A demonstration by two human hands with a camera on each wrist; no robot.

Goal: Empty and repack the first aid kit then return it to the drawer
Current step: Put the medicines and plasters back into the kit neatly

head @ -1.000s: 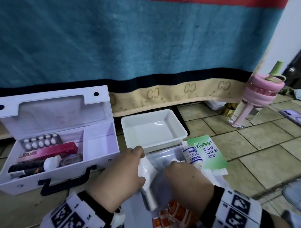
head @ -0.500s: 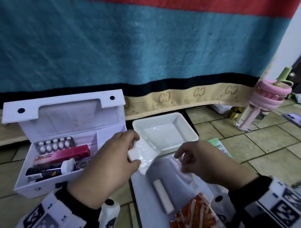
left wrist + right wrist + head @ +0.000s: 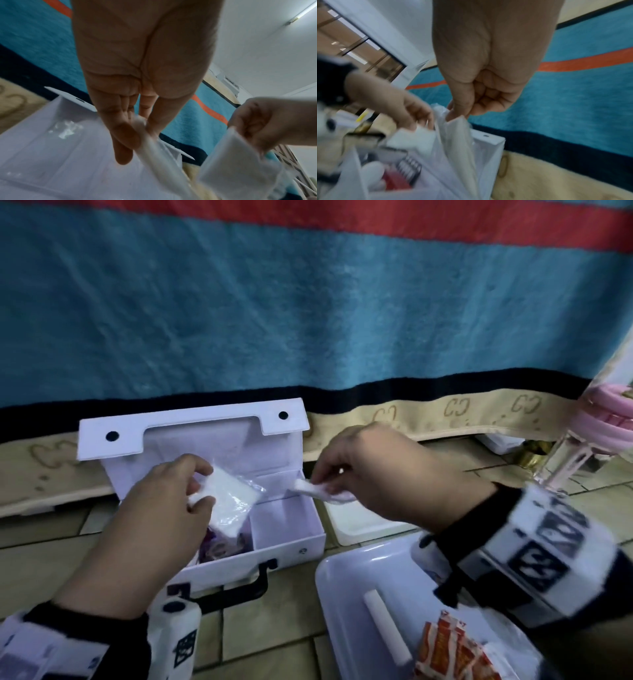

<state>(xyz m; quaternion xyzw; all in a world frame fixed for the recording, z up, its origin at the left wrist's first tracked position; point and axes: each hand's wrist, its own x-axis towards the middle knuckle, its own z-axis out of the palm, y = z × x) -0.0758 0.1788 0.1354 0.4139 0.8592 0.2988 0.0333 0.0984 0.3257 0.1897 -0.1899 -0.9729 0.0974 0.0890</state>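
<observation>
Left hand (image 3: 164,508): thumb and fingers pinched on a clear-wrapped gauze packet (image 3: 229,501), which hangs over the middle of the open first aid kit (image 3: 287,546). Right hand (image 3: 380,474): fingertips nipped on a small white pad (image 3: 315,491), just right of the packet and apart from it.

Change: a second ago both hands were low over the near tray (image 3: 342,577), working at this packet. Half a second ago the left had lifted it and the right hung over the tray, no pad visible in it. Now both are up over the kit, each with a piece. I read this as repacking under way: these two go in next.

Kit: on the floor tiles under my hands, lid (image 3: 191,426) propped back against the blanket (image 3: 308,320). Not near any drawer I can see.

Room: the compartment (image 3: 284,518) below my right fingertips looks bare, the likely home for both pieces. The compartment under my left palm is hidden in the head view; the wrist view shows a pill blister (image 3: 410,167) and a red box already there, so little space. The divider wall sits just below the packet's lower edge and could snag its loose wrapper.

Still to pack: a white roll (image 3: 387,625) and orange sachets (image 3: 452,652), in the tray below my right wrist.
</observation>
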